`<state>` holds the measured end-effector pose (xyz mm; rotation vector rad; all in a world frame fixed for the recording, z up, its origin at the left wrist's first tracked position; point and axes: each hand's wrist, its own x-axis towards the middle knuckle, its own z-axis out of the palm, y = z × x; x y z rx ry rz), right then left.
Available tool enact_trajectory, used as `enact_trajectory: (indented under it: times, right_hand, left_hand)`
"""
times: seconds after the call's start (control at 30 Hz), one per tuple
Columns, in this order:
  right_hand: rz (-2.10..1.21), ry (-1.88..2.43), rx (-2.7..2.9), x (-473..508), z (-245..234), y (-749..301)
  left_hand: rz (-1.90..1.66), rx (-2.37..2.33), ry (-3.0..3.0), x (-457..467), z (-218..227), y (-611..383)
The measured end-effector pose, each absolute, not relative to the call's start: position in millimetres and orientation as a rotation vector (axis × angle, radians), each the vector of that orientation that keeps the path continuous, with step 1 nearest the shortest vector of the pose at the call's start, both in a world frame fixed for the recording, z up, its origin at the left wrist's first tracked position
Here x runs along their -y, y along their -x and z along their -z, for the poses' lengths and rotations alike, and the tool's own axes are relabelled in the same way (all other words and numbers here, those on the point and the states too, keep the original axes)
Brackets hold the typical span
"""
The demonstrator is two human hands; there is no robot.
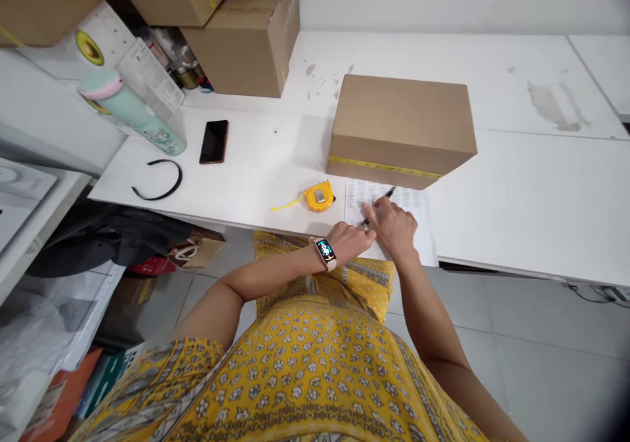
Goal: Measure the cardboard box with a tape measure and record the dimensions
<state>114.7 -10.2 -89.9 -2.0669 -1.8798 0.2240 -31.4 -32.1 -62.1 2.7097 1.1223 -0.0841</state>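
Observation:
A printed sheet of paper (423,235) lies at the table's front edge, partly under a closed cardboard box (401,117). Over the sheet, my right hand (396,225) is closed around a black pen (390,192), which slants from lower left to upper right. My left hand (350,242), with a smartwatch (325,251) on its wrist, rests at the sheet's left edge beside the right hand. Its fingers are curled under, so anything inside them is hidden. Left of the sheet sits a yellow tape measure (319,196) with a short length of tape pulled out.
On the left of the table (256,179) are a phone (214,142), a black headband (177,182) and a mint green bottle (142,117). Stacked cardboard boxes (241,48) stand at the back left. A lower shelf (44,232) holds dark cloth and packaging.

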Motion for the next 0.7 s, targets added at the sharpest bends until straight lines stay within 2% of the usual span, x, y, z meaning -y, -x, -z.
enact_trajectory:
  times: [0.13,0.27,0.37,0.47,0.7]
  right_hand:
    - [-0.342,2.236,1.939,7,92,-118]
    - [-0.503,2.218,1.762,21,94,-155]
    - [-0.46,2.235,1.537,33,97,-190]
    - [-0.425,2.254,1.443,38,101,-204]
    - [-0.243,2.293,1.632,30,111,-184]
  left_hand:
    - [0.03,-1.119,-2.72,31,61,40]
    - [-0.4,-1.303,-2.658,19,60,66]
    - [-0.643,-1.595,-2.522,3,64,89]
    - [-0.622,-1.737,-2.428,-13,76,101]
    - [-0.439,-1.73,-2.391,-25,103,104]
